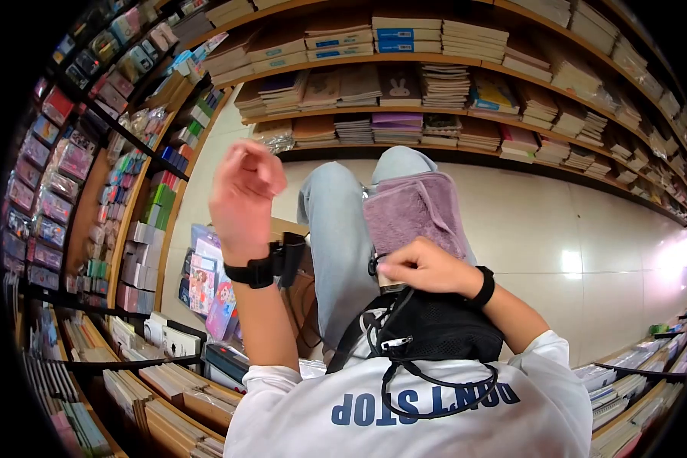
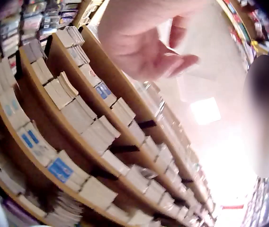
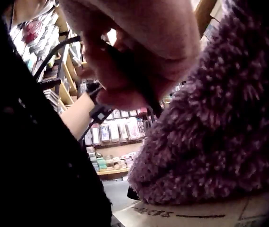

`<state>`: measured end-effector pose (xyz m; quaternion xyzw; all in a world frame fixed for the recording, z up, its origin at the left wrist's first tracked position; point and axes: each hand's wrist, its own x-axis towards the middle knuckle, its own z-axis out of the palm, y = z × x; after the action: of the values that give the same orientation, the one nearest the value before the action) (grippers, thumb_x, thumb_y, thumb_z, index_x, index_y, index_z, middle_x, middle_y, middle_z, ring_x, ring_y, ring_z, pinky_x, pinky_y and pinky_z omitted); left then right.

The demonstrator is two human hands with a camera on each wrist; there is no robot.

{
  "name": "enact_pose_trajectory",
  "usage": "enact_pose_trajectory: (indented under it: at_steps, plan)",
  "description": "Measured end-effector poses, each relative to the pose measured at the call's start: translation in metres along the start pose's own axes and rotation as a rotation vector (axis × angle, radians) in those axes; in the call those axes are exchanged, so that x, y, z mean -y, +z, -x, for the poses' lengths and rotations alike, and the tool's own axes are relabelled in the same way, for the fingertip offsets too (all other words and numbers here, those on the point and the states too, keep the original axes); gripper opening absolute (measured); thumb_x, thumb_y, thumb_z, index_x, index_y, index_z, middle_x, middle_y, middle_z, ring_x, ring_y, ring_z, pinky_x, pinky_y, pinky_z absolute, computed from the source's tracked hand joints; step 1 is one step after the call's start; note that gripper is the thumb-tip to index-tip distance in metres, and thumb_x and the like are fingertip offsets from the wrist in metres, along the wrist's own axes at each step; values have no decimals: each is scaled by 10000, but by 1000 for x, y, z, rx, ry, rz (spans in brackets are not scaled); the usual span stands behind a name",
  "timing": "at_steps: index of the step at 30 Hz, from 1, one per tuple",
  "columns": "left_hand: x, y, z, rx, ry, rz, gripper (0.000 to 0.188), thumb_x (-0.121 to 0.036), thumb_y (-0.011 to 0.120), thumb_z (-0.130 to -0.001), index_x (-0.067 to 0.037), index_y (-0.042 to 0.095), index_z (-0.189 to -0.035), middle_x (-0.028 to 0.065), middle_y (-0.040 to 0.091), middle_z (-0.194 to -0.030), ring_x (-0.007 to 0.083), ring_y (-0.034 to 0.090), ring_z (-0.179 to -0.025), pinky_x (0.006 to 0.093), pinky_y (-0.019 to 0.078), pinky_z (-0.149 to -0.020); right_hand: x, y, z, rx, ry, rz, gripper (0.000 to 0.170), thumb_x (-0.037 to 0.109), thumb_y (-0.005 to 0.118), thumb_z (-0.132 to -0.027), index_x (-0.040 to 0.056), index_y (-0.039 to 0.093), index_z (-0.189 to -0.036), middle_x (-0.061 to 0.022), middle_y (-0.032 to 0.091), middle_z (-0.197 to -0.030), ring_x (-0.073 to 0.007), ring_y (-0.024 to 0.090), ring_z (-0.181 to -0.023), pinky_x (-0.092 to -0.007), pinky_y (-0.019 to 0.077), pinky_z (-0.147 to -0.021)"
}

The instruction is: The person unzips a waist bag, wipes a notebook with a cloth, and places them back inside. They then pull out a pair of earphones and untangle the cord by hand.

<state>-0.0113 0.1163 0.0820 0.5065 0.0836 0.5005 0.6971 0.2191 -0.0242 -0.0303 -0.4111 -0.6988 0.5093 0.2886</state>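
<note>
My left hand (image 1: 248, 183) is raised over the floor beside my left knee, slightly blurred, its fingers loosely bent and nothing in them. In the left wrist view the same hand (image 2: 144, 47) hangs before the shelves. Across my lap, my right hand (image 1: 431, 267) lies at the top of a black mesh bag (image 1: 450, 332) with cords. Its curled fingers hold a thin black strap (image 3: 137, 78), partly hidden by the palm. A purple plush cloth (image 1: 412, 210), folded over, covers my right thigh and knee just beyond that hand.
Shelves of stacked notebooks (image 1: 443, 80) curve across the front. Racks of packaged goods (image 1: 57, 183) stand on the left, and paper stock (image 1: 160, 389) lines the lower left. Colourful packages (image 1: 206, 282) sit low beside my left leg. Pale tiled floor (image 1: 534, 229) spreads on the right.
</note>
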Motion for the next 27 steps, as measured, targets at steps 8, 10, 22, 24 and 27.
enact_pose_trajectory:
  at_steps: [8, 10, 22, 24, 27]
  plan:
    - [76, 50, -16, -196, 113, 563, 215, -201, 478, -955, -41, 562, -839, 10, 405, -629, 128, 374, -572, 280, 323, -563, 25, 32, -17, -282, -145, -253, 441, 318, 752, -828, -14, 591, -1070, -72, 649, -809, -135, 606, -611, -264, 492, -562]
    - [90, 69, -13, -312, 272, 123, 201, -185, 494, -951, -39, 561, -829, 14, 425, -629, 121, 403, -574, 279, 336, -545, 27, 32, -11, -287, -9, -323, 359, 294, 733, -848, -7, 606, -998, -44, 639, -755, -112, 592, -590, -251, 483, -545]
    - [111, 29, -11, 203, 218, -973, 74, -109, 582, -901, -51, 613, -866, 18, 605, -727, 143, 574, -625, 261, 445, -553, 25, 30, -9, -349, -15, -301, 323, 299, 697, -879, -13, 622, -910, -49, 644, -737, -108, 600, -636, -254, 497, -598]
    - [114, 16, -4, 8, -99, -602, 134, -152, 555, -933, -50, 612, -866, 11, 592, -727, 117, 573, -659, 253, 446, -585, 19, 28, -9, -436, -121, -283, 291, 268, 688, -884, -5, 624, -960, -76, 666, -847, -127, 629, -779, -265, 509, -718]
    - [133, -18, 15, -308, -329, -302, 193, -209, 510, -958, -60, 611, -890, 23, 594, -781, 108, 572, -728, 246, 443, -664, 12, 2, -3, -736, -136, -96, 216, 167, 668, -882, 18, 628, -1033, -80, 655, -988, -134, 610, -938, -275, 488, -811]
